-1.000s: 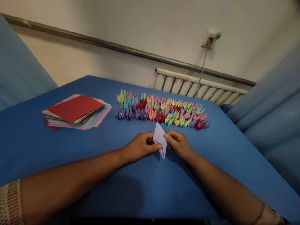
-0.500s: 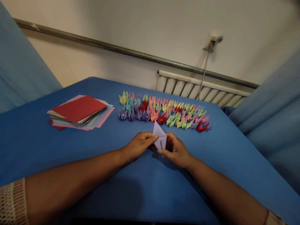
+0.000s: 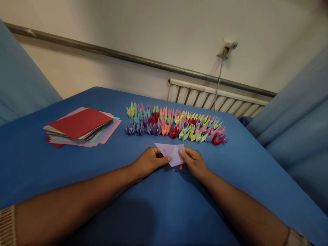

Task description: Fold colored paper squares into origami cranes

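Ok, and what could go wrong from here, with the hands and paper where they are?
The lilac paper is pinched by both the left hand and right hand, so an uneven pull might crease it off line.

The paper cranes stand crowded just beyond the hands; a forward bump could topple the front ones.

The sheet stack has uneven, jutting edges, so a knock might make it slide.

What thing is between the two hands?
In the head view, a folded lilac paper is between them, held by the left hand and the right hand.
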A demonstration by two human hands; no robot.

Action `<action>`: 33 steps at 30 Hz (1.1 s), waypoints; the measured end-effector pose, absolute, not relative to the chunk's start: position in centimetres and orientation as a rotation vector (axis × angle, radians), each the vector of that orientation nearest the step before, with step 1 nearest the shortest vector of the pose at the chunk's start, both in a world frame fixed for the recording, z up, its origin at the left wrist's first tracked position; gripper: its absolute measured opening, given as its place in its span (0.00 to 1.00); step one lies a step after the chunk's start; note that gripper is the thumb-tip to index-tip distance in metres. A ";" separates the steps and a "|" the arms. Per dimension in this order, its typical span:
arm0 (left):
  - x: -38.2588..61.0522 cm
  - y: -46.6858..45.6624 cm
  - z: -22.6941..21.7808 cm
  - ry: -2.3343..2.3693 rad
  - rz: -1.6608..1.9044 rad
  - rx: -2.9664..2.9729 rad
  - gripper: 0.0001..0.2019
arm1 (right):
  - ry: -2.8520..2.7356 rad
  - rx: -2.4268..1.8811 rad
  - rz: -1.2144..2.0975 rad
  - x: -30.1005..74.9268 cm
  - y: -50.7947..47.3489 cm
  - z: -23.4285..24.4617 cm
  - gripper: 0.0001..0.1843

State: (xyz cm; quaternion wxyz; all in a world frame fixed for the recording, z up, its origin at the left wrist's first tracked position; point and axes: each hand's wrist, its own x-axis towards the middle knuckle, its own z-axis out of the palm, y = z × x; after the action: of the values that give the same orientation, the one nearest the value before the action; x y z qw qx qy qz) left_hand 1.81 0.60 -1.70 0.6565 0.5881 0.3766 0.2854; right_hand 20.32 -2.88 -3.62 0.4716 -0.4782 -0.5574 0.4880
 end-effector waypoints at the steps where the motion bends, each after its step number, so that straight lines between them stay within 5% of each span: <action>1: 1.9 0.6 -1.8 0.821 0.642 1.322 0.12 | -1.339 -1.177 1.214 20.3 -2.8 -3.6 0.24; 5: 2.0 0.6 -2.1 0.798 0.696 1.307 0.18 | -1.253 -1.199 1.279 20.2 -2.5 -3.6 0.25; 12: 1.7 -0.3 -1.4 0.825 0.896 1.385 0.46 | -1.167 -1.272 1.143 20.5 -2.0 -4.0 0.25; 20: 1.7 -0.3 -1.2 0.778 0.748 1.536 0.28 | -1.223 -1.242 1.160 20.4 -2.2 -3.8 0.26; 25: 1.9 0.1 -0.9 0.788 0.905 1.410 0.33 | -1.258 -1.216 1.156 20.4 -2.4 -3.7 0.26; 33: 2.0 -0.6 -0.8 0.744 0.775 1.444 0.24 | -1.258 -1.304 0.988 20.7 -2.0 -4.4 0.25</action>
State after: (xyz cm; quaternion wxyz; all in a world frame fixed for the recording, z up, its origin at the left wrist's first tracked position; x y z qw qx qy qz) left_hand 1.98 -0.60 -0.80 0.6215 0.6285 0.3238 0.3374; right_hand 20.67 -2.02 -4.36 0.5130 -0.5424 -0.5233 0.4109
